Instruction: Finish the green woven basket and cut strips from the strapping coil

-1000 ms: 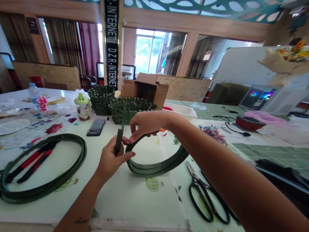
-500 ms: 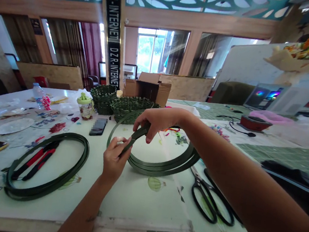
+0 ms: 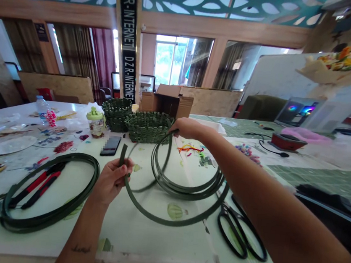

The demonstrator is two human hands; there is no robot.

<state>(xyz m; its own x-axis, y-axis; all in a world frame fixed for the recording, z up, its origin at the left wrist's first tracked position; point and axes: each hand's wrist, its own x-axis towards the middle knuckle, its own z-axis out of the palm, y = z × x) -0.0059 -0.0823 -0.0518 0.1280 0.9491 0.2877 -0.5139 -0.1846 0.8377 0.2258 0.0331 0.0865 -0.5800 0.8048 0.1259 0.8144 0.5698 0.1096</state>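
A coil of flat dark green strip [image 3: 187, 195] hangs from my right hand [image 3: 186, 128], whose fingers are closed round the top of its loops. My left hand [image 3: 113, 176] pinches the strip near one end, and a short piece sticks up above the fingers. From there a single wide loop of strip runs low across to the right, apart from the other loops. Black-handled scissors [image 3: 240, 229] lie on the table to the right, partly behind my right forearm. A second green coil [image 3: 48, 219] lies at the left, with red and black pliers [image 3: 39, 183] inside it.
Two woven green baskets [image 3: 149, 127] stand at the back, before an open cardboard box [image 3: 166, 101]. A phone [image 3: 111, 145] and a lidded cup [image 3: 95, 123] are left of centre. At the right are a red box [image 3: 288, 144] with a cable and a dark cloth [image 3: 325, 203].
My left hand has moved left and toward me, drawing the strip's end away from the coil. My right hand has shifted slightly up and away with the remaining loops.
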